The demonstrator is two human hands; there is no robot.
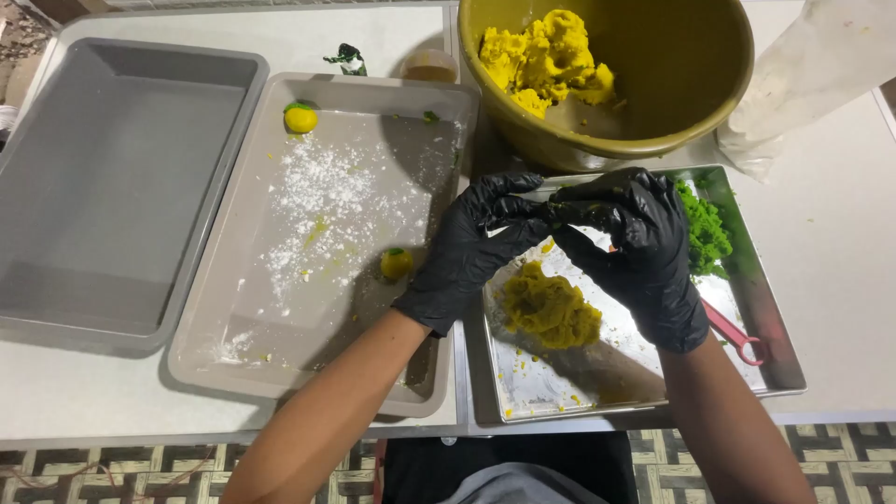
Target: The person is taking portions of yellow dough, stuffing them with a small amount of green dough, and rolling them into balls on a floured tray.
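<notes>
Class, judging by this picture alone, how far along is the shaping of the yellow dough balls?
Done: two yellow balls sit on the floured grey tray. In hand: the left hand and right hand meet fingertip to fingertip; what they pinch is hidden. Left: a yellow lump on the metal tray, more dough in the bowl.

A heap of yellow dough (551, 308) is seen lying directly beneath the two gloved grips, on the left part of a shiny steel tray (560, 387). It is lumpy, soft and irregular in shape. A mound of green dough (705, 233) is piled just right of the right grip, in the tray's far corner.
</notes>
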